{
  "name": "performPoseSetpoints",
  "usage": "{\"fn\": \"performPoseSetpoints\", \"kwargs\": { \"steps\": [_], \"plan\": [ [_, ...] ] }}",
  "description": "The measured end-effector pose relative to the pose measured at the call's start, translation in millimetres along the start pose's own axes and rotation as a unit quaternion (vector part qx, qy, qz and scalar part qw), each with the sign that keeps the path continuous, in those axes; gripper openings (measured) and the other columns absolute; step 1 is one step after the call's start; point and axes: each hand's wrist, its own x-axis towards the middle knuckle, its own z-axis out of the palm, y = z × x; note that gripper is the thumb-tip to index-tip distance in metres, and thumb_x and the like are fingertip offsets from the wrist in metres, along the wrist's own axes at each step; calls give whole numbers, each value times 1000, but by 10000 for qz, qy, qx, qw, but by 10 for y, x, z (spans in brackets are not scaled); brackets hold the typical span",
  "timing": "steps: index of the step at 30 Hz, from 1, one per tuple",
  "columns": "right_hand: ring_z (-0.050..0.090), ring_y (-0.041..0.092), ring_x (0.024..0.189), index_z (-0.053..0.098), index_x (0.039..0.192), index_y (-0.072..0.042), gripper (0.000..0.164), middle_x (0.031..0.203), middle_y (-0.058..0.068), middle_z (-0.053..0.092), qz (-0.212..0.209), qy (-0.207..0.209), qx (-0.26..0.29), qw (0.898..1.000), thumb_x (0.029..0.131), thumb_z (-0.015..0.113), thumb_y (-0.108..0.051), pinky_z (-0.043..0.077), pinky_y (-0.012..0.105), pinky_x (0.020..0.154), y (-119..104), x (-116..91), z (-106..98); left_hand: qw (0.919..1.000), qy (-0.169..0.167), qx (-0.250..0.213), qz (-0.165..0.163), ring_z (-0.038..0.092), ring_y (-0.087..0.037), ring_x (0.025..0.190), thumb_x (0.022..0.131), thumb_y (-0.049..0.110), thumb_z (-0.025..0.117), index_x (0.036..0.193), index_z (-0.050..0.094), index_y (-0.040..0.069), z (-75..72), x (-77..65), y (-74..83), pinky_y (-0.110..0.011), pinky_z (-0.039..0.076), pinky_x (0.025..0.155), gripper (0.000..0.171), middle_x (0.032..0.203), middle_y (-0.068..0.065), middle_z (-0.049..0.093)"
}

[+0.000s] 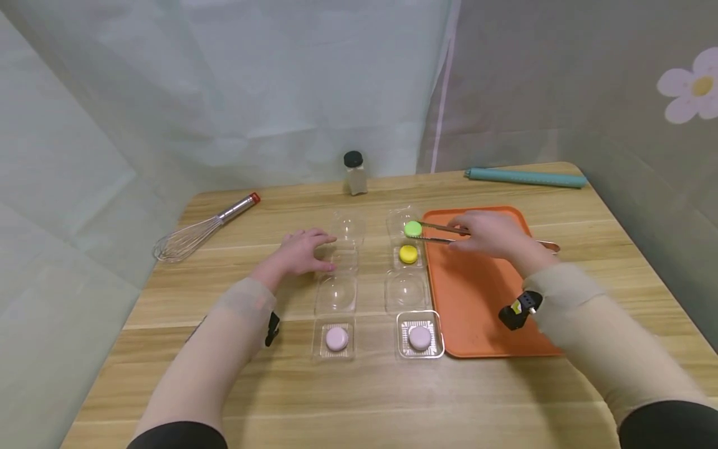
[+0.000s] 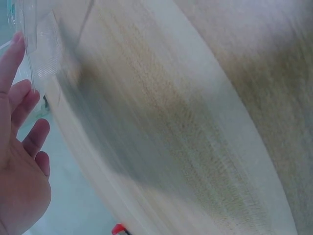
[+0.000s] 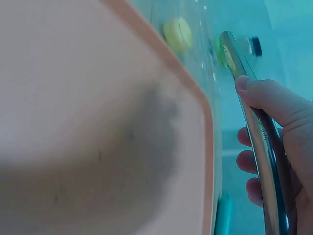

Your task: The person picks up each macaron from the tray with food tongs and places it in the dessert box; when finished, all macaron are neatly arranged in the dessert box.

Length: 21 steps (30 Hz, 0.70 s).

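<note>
My right hand [image 1: 487, 232] grips metal tongs [image 3: 259, 129], their tips holding a green macaron [image 1: 412, 229]. It hangs over the far right clear plastic box, overlapping the raised lid [image 1: 397, 217]; a yellow macaron [image 1: 408, 254] sits in that box's base. To the left, my left hand [image 1: 303, 251] has its fingers spread at the edge of another clear box [image 1: 344, 257], with no macaron visible in it. In the left wrist view a fingertip [image 2: 18, 38] meets the clear plastic. Two nearer boxes each hold a pale pink macaron, the left macaron [image 1: 336, 338] and the right macaron [image 1: 419, 338].
An orange tray [image 1: 471, 312] lies under my right forearm, close beside the right boxes. A whisk [image 1: 204, 229] rests at the left. Along the back stand a black-capped jar [image 1: 356, 174] and, farther right, a teal rod [image 1: 527, 178] lying flat near the table edge.
</note>
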Motion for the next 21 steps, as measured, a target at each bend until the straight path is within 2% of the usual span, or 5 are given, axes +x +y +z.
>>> {"fn": "performPoseSetpoints", "kwargs": {
  "steps": [6, 13, 21],
  "plan": [
    [59, 23, 92, 62, 118, -11, 43, 107, 6, 64, -131, -164, 84, 9997, 84, 68, -37, 48, 42, 75, -271, 200, 53, 10000, 25, 38, 5, 29, -44, 129, 80, 46, 70, 140, 43, 14, 12, -3, -26, -59, 20, 101, 73, 144, -14, 37],
    [60, 25, 101, 61, 122, -13, 48, 113, 5, 64, -441, -245, -286, 9983, 83, 66, -40, 48, 45, 80, -574, 399, 180, 10000, 69, 44, 50, 29, -43, 130, 79, 48, 70, 140, 43, 14, 33, -12, -47, -60, 20, 101, 75, 144, -14, 37],
    [59, 24, 103, 62, 121, -17, 46, 118, 5, 61, -681, -223, -476, 9963, 83, 66, -43, 49, 47, 75, -803, 528, 274, 9998, 156, 34, 129, 30, -43, 130, 79, 45, 71, 139, 44, 12, 16, -41, -14, -60, 21, 100, 74, 144, -15, 38]
  ]
}}
